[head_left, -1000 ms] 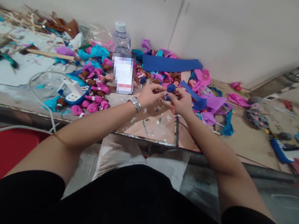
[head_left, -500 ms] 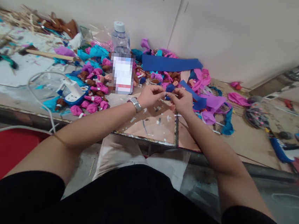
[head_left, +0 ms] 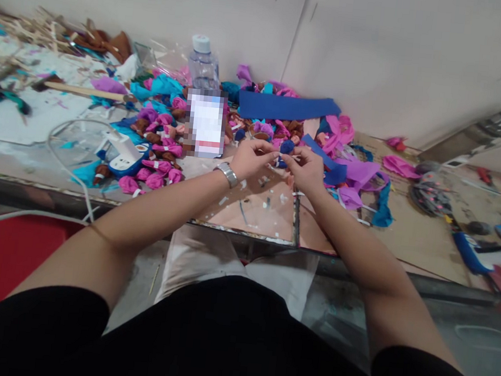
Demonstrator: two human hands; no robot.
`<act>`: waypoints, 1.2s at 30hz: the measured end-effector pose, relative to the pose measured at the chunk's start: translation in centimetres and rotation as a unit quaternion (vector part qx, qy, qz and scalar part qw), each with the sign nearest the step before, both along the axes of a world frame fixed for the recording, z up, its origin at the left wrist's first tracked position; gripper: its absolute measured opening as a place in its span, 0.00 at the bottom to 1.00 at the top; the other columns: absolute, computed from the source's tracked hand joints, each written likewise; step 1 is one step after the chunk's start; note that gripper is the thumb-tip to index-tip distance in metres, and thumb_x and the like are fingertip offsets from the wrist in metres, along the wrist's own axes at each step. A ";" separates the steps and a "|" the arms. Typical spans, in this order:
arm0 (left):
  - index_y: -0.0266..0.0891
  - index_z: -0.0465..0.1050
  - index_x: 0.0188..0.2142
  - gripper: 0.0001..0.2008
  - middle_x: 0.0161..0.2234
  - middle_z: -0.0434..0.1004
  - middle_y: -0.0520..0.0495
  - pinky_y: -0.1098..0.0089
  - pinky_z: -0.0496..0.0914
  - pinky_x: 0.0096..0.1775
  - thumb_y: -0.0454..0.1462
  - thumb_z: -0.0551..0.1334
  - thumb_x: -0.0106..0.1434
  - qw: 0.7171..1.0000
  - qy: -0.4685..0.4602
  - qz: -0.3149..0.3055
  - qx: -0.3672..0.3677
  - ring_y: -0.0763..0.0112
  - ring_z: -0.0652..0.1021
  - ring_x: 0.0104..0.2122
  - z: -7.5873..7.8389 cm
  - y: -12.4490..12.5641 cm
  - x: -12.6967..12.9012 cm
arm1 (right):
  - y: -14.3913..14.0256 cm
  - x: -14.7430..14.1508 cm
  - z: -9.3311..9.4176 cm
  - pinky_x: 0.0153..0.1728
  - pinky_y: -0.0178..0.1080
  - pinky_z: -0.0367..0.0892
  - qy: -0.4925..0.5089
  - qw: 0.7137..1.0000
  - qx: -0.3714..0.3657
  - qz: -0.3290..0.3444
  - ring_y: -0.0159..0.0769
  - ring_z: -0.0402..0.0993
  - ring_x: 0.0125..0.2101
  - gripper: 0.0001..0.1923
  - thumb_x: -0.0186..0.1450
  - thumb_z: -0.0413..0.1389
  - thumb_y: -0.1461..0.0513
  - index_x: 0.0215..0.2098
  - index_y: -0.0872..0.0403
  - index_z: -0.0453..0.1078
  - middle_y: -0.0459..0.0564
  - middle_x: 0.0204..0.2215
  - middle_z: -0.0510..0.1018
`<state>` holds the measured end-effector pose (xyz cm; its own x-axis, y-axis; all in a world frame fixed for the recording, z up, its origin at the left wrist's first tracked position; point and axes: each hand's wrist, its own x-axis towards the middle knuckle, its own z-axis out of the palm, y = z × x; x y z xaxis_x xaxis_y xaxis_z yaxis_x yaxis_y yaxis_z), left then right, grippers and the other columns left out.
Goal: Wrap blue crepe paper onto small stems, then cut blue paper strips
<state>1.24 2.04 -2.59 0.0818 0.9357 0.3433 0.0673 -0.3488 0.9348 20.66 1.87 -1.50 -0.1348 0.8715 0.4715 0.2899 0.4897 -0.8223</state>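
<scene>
In the head view, the left hand (head_left: 249, 159) and the right hand (head_left: 306, 168) are meeting over the table (head_left: 248, 208), fingers pinching together on a small dark blue bud (head_left: 287, 148) held between them. The bud is sitting just right of the blurred white card (head_left: 206, 123), with the water bottle (head_left: 203, 64) standing behind that card and pink buds (head_left: 157, 170) lying to its left.

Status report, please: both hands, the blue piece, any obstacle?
Left hand and right hand both pinch the small blue ball. Ball held above the table. Pink and blue scraps crowd around; nothing between the hands.
</scene>
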 end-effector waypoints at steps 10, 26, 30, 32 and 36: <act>0.36 0.83 0.35 0.16 0.32 0.83 0.46 0.67 0.74 0.37 0.48 0.75 0.57 1.000 0.008 -0.018 -0.006 0.69 0.79 0.30 0.3 -0.2 0.0 | 0.0 0.1 0.1 0.30 0.39 0.70 -0.008 1.000 0.028 0.005 0.33 0.72 0.26 0.25 0.60 0.68 0.40 0.29 0.51 0.73 0.46 0.30 0.76; 0.36 0.79 0.38 0.25 0.34 0.83 0.45 0.65 0.77 0.40 0.51 0.79 0.51 0.993 -0.062 -0.088 -0.049 0.70 0.81 0.32 0.3 -0.3 0.2 | -0.2 0.1 0.2 0.27 0.38 0.67 0.003 1.000 -0.011 0.012 0.34 0.73 0.24 0.26 0.57 0.70 0.39 0.29 0.52 0.76 0.45 0.23 0.77; 0.37 0.79 0.37 0.21 0.34 0.83 0.46 0.66 0.77 0.41 0.48 0.78 0.53 0.994 -0.074 -0.071 -0.048 0.71 0.81 0.32 0.2 -0.1 0.3 | -0.4 0.0 0.4 0.26 0.38 0.68 0.000 1.000 -0.016 0.009 0.34 0.74 0.23 0.28 0.56 0.70 0.37 0.30 0.51 0.76 0.45 0.23 0.78; 0.37 0.78 0.37 0.19 0.34 0.83 0.46 0.67 0.78 0.41 0.47 0.78 0.54 0.993 -0.085 -0.062 -0.053 0.71 0.81 0.32 0.1 0.1 0.4 | -0.6 -0.1 0.5 0.25 0.38 0.69 0.008 1.000 -0.018 0.012 0.34 0.74 0.23 0.29 0.56 0.68 0.35 0.31 0.51 0.75 0.45 0.24 0.78; 0.37 0.80 0.38 0.17 0.35 0.84 0.46 0.65 0.78 0.43 0.44 0.77 0.54 0.995 -0.084 -0.030 -0.044 0.69 0.82 0.35 0.0 0.4 0.1 | -1.1 -0.2 1.1 0.28 0.40 0.73 0.028 0.999 -0.014 0.033 0.34 0.75 0.23 0.33 0.62 0.58 0.30 0.33 0.50 0.73 0.48 0.30 0.81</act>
<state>1.38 2.42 -2.61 0.0866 0.9582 0.2728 -0.1103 -0.2630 0.9585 20.49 0.75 -0.45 -0.1671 0.8748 0.4548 0.2109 0.4823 -0.8502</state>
